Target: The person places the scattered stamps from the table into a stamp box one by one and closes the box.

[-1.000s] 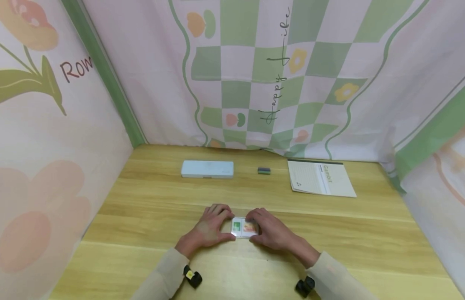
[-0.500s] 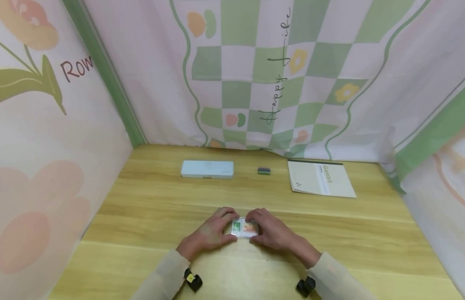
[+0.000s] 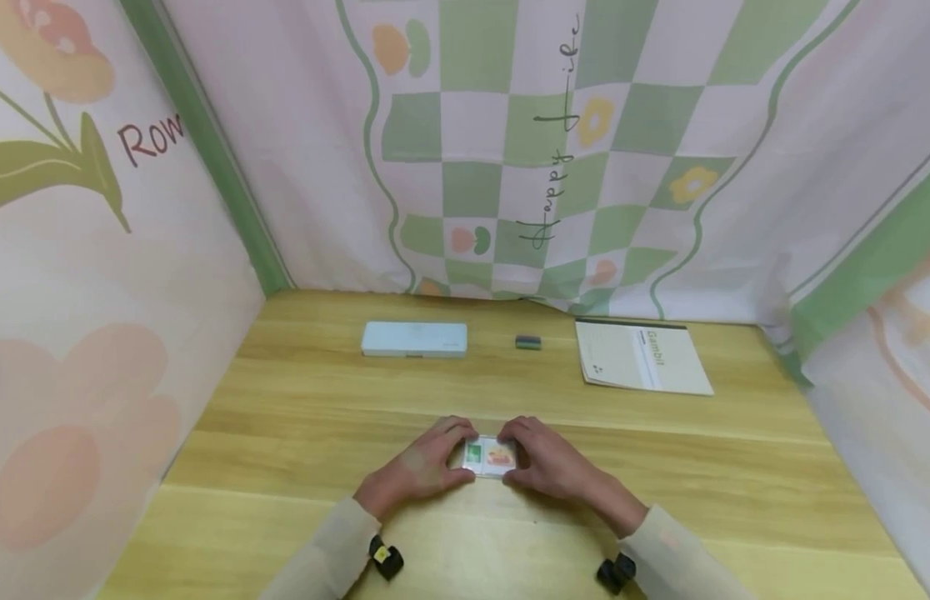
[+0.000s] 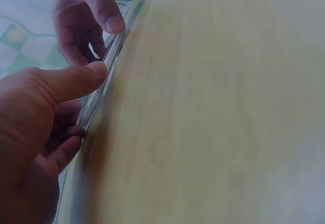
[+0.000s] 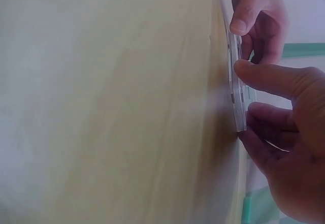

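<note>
A small flat case of clear plastic (image 3: pixel 489 467) lies on the wooden table between both hands, with a green picture on its left part and an orange one on its right. My left hand (image 3: pixel 427 461) holds its left end, thumb on the near edge and fingers at the far edge. At the right end my right hand (image 3: pixel 549 463) grips it the same way. Edge-on in the left wrist view, the case (image 4: pixel 94 102) looks thin and layered. The right wrist view shows my right thumb against the near side of the case (image 5: pixel 236 104).
Along the back of the table (image 3: pixel 322 392) stand a pale blue pencil case (image 3: pixel 414 337), a small dark and green block (image 3: pixel 528 342) and a beige notebook (image 3: pixel 637 357) marked "Gambit". Behind them hangs a patterned curtain (image 3: pixel 472 192), with printed fabric at both sides too.
My left hand has shifted slightly right along the case. My right hand has slid a little right, so more of the orange picture shows. The case stays in place.
</note>
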The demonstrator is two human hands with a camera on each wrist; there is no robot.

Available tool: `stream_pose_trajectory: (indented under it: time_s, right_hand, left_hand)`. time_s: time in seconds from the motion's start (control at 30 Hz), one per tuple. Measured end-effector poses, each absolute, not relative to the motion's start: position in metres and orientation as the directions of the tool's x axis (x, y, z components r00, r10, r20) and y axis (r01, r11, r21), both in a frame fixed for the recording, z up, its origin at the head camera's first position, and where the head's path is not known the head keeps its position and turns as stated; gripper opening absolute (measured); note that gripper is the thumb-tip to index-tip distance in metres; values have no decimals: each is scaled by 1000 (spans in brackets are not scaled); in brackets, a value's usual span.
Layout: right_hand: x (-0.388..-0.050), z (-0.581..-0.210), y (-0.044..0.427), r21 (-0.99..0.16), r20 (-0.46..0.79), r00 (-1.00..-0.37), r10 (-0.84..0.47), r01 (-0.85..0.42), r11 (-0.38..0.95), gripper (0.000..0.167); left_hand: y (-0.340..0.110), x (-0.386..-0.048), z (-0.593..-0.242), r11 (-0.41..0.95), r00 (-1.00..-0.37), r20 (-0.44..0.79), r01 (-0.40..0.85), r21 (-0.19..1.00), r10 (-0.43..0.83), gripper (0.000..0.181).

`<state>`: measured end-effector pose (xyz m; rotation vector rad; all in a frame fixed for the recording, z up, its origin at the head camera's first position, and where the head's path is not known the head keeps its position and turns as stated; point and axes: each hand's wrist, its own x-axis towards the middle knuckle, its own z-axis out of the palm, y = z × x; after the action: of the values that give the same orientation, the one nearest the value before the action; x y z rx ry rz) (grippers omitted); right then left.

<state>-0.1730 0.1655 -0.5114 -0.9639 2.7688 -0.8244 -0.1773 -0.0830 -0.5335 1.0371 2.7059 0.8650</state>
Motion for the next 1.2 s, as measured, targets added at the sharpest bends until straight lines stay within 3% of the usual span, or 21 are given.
stream_pose_trajectory:
  time_s: [0.67, 1.2]
  right_hand:
    - [-173, -513, 162, -487, 117, -790, -602, -574, 659, 48]
    - [-171, -511, 159, -442, 103, -777, -620, -595, 672, 45]
  left_hand:
    - [-77, -182, -530, 604, -770, 76, 553, 574, 633, 45]
    - [-76, -180, -531, 619, -731, 86, 628, 470, 677, 46]
